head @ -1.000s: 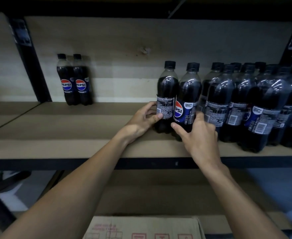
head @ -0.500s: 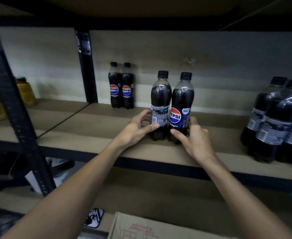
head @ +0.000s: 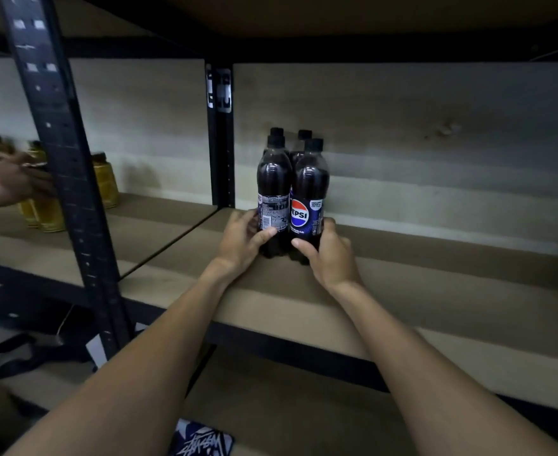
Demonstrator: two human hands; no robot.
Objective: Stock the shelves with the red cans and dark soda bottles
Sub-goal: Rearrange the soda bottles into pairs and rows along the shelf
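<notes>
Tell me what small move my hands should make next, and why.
Probably slide both back against the rear pair, then release. The left hand grips the barcode bottle, the right hand the logo bottle; both stand upright on the shelf just ahead of that pair.

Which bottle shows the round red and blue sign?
The front right bottle, in the right hand. The front left bottle shows its barcode instead.

Bare forearms, bare left hand, right hand (fingers short-nailed).
</notes>
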